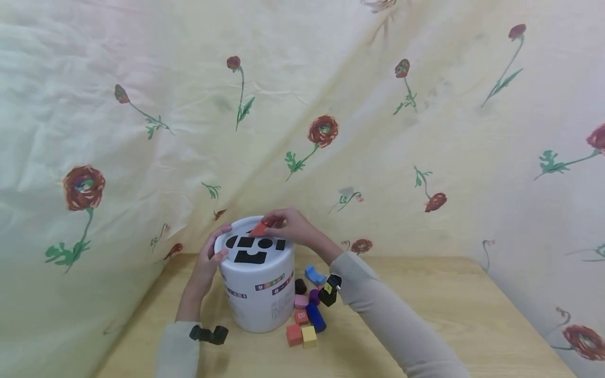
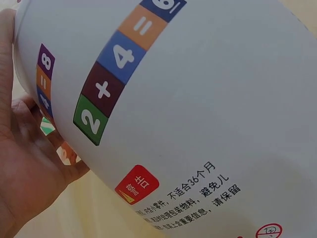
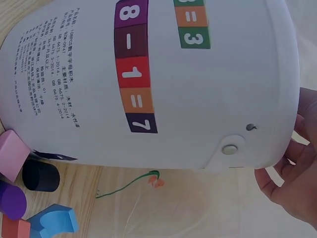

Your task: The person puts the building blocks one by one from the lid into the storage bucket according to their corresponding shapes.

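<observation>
A white bucket [image 1: 257, 302] printed with number sums stands upright on the table. Its white lid [image 1: 273, 256] has several black shaped holes. At the left side of the rim my left hand [image 1: 206, 265] grips the bucket, thumb over the lid's edge; the left wrist view shows this hand [image 2: 25, 163] against the bucket wall. Above the far part of the lid, a red triangular block [image 1: 259, 229] is pinched by my right hand [image 1: 294, 227]. The right wrist view shows my right hand [image 3: 297, 173] beside the lid end, with the red block hidden there.
Right of the bucket lie loose blocks: a light blue arch [image 1: 314, 275], a black block [image 1: 300, 286], a pink block [image 1: 301, 302], a dark blue cylinder [image 1: 316, 318], a red cube [image 1: 294, 335] and a yellow cube [image 1: 309, 337]. Flowered cloth [image 1: 264, 152] hangs behind the wooden table [image 1: 425, 299].
</observation>
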Motion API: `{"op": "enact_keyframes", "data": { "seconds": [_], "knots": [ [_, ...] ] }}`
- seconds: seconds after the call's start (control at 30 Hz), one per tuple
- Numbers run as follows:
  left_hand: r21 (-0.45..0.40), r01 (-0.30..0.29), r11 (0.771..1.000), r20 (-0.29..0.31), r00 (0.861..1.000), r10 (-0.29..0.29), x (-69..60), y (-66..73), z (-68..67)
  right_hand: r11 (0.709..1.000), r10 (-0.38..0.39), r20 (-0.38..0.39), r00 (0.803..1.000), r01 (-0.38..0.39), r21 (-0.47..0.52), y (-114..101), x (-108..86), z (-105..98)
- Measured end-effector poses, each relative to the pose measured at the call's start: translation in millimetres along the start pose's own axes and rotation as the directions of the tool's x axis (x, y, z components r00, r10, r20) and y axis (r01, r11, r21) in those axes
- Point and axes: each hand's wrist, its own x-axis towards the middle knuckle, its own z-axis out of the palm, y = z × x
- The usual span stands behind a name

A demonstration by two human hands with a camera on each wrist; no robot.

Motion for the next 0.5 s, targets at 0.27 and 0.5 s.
{"op": "enact_keyframes", "data": {
  "seconds": [0.27,0.5],
  "knots": [
    [-0.001,0.005,1.000,-0.003,1.000,-0.005,-1.3,3.3,1.7,0.999,-0.023,0.022,1.000,0.023,-0.040,-3.9,0.2,3.7],
    [-0.001,0.000,1.000,0.002,1.000,0.000,-1.3,2.5,1.0,0.997,-0.026,0.017,1.000,0.027,-0.078,-5.3,2.2,8.7]
  ]
}}
